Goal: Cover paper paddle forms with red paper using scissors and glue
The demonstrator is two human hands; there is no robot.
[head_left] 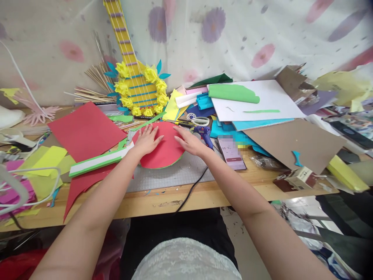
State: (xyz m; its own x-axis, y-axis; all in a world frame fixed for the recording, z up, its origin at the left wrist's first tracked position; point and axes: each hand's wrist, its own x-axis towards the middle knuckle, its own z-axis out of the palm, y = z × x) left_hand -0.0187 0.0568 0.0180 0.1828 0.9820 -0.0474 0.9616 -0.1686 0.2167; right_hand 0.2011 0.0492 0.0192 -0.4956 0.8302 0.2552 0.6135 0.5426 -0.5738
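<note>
From where I stand, the work in hand looks to be pressing a red disc [164, 153] flat onto whatever lies beneath it; a thin line of green [168, 167] shows along its lower edge, so I take it there is a green layer under the red. The disc lies on the cutting mat [175, 178], toward the front of the table [131, 210], straight ahead of the person.

The left hand [147, 140] lies palm down over the disc's upper left, fingers spread, gripping nothing. The right hand [189, 142] is at the disc's right edge, fingers stretched inward over the red, also loose and grasping nothing. Most of the disc shows between and below the two hands. How hard either one bears down, I can't tell.

To my mind, the next move calls for even pressure out to the rim, with one hand steadying the disc so the layers don't slide apart.

Just beyond the right hand is a glue gun [204, 134], near the scissors [201, 121]; a phone [231, 153] lies farther right. Left of the disc, a green-edged white strip [100, 161] reaches close to the left wrist, below a red sheet [86, 131]. Behind everything, a yellow paper guitar [141, 87] stands ringed with flowers.
</note>
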